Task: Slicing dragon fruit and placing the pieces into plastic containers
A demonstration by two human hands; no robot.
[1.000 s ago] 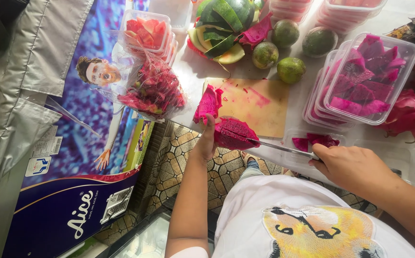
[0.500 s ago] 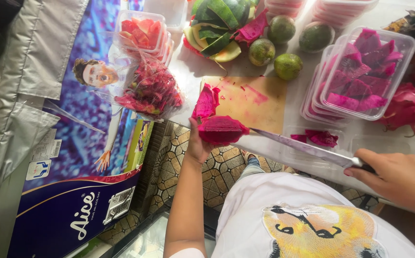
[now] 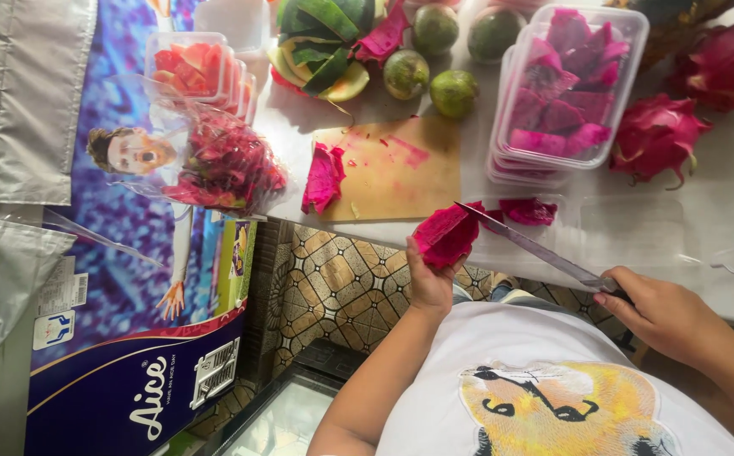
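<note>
My left hand (image 3: 428, 283) holds a magenta piece of peeled dragon fruit (image 3: 447, 235) up off the table's near edge. My right hand (image 3: 666, 317) grips the handle of a long knife (image 3: 540, 252), whose blade tip touches the top of that piece. A wooden cutting board (image 3: 400, 173) stained pink lies just beyond, with a strip of pink peel (image 3: 323, 177) at its left end. Another cut piece (image 3: 527, 210) rests in a clear lid by the blade.
A stack of clear tubs (image 3: 565, 93) holds cut dragon fruit. Whole dragon fruits (image 3: 658, 135) lie right of it. Green round fruits (image 3: 454, 91), melon rinds (image 3: 320, 42), a tub of red fruit (image 3: 189, 67) and a bag of peels (image 3: 227, 165) stand around.
My left hand has lifted the fruit piece nearer to me and turned it. The knife has swung so that its tip meets the piece; my right hand has moved right.
</note>
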